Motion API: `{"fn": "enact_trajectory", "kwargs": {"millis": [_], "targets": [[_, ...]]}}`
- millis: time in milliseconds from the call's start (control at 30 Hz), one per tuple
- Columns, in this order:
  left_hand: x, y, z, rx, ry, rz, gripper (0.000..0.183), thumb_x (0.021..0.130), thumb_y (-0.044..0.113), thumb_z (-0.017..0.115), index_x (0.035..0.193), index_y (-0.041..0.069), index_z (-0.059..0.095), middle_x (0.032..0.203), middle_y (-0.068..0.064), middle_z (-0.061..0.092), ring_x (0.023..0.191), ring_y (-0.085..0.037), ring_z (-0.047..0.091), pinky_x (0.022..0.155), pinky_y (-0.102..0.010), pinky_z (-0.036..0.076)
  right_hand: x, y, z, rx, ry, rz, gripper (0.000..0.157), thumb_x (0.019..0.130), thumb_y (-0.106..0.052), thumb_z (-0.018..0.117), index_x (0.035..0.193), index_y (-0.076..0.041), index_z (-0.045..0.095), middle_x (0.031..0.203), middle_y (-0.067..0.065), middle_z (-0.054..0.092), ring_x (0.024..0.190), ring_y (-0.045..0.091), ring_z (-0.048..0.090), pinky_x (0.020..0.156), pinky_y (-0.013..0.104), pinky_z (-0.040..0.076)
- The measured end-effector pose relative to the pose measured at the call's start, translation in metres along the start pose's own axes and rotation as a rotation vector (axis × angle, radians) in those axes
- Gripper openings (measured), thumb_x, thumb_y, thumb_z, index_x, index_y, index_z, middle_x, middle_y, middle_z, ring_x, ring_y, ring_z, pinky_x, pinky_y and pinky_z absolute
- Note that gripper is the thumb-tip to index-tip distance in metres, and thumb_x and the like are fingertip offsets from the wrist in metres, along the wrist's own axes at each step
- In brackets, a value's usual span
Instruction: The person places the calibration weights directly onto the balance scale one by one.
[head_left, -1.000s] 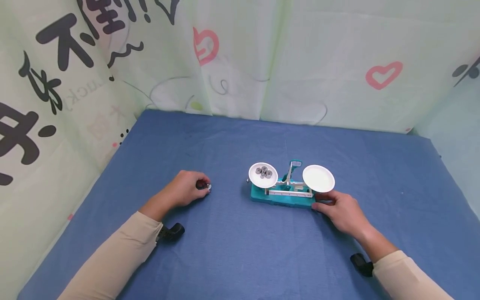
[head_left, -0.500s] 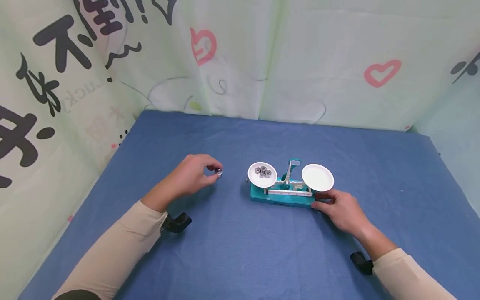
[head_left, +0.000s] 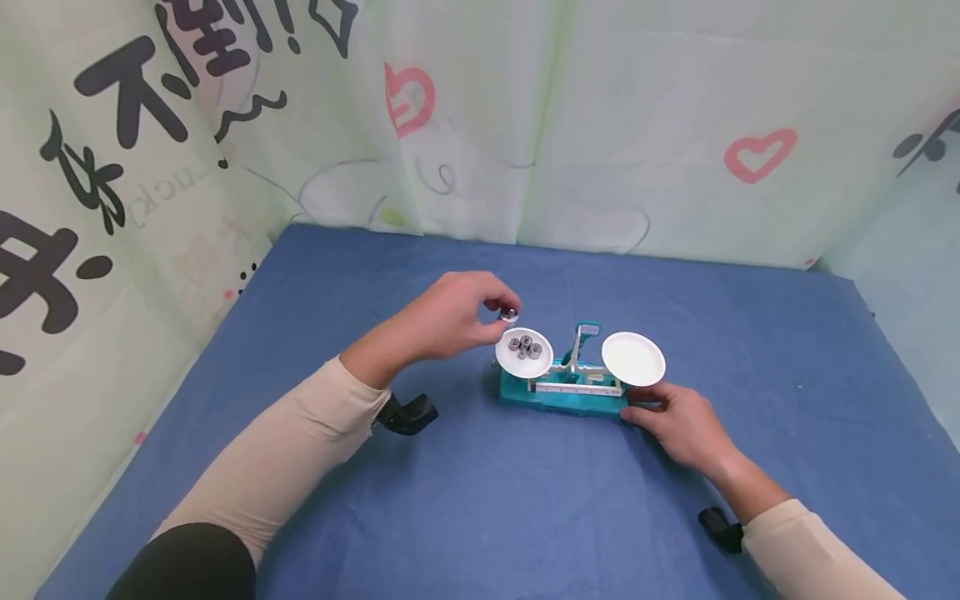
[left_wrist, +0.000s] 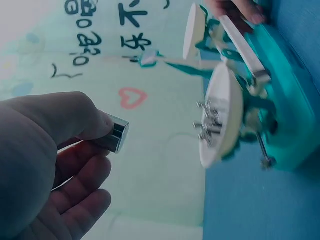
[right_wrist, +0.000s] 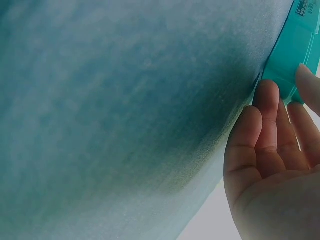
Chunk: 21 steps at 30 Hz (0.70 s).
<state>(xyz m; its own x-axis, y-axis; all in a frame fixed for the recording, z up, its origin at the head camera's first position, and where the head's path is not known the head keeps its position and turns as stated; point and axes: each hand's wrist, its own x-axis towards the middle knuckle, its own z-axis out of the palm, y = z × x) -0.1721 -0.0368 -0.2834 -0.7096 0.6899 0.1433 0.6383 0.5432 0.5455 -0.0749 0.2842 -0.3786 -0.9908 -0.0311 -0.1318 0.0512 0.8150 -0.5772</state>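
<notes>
A teal balance scale [head_left: 562,400] with two white pans stands on the table. Several small metal weights [head_left: 525,347] sit together in its left pan [head_left: 504,360]; the right pan [head_left: 633,358] holds nothing. My left hand [head_left: 457,317] pinches a larger shiny metal weight [left_wrist: 117,135] between thumb and index finger, just above the far left rim of the left pan. In the left wrist view the other fingers curl loosely below. My right hand [head_left: 678,421] holds the right end of the scale's base [right_wrist: 295,55], thumb on one side and fingers at the end.
A blue cloth [head_left: 480,500] covers the table. Behind and to the left hangs a pale curtain [head_left: 637,125] with dark characters and pink hearts. The scale's upright pointer [head_left: 581,337] rises between the pans.
My left hand has lifted the weight off the table and carried it right and away from me, to the left pan. My right hand has stayed at the base.
</notes>
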Motion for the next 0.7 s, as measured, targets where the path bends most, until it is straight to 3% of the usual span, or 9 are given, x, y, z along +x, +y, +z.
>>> {"fn": "enact_trajectory", "kwargs": {"millis": [433,700], "targets": [[0.033,0.027,0.007,0.016,-0.061,0.095,0.020,0.096,0.016,0.066,0.114,0.012,0.072,0.110,0.005,0.067,0.105,-0.013,0.055,0.099,-0.028,0.037,0.002,-0.002,0.000,-0.002,-0.008,0.002,0.039,0.093,-0.022,0.071,0.121,0.005,0.067,0.118,0.024,0.067,0.101,0.037,0.067,0.084,0.051,0.052],[0.051,0.047,0.025,0.006,-0.104,0.178,0.019,0.098,0.020,0.065,0.113,0.014,0.072,0.109,0.005,0.068,0.105,-0.012,0.053,0.092,-0.023,0.039,0.001,-0.001,-0.001,-0.002,-0.014,0.011,0.041,0.094,-0.024,0.071,0.121,0.006,0.066,0.119,0.024,0.066,0.103,0.039,0.066,0.084,0.053,0.053]]}}
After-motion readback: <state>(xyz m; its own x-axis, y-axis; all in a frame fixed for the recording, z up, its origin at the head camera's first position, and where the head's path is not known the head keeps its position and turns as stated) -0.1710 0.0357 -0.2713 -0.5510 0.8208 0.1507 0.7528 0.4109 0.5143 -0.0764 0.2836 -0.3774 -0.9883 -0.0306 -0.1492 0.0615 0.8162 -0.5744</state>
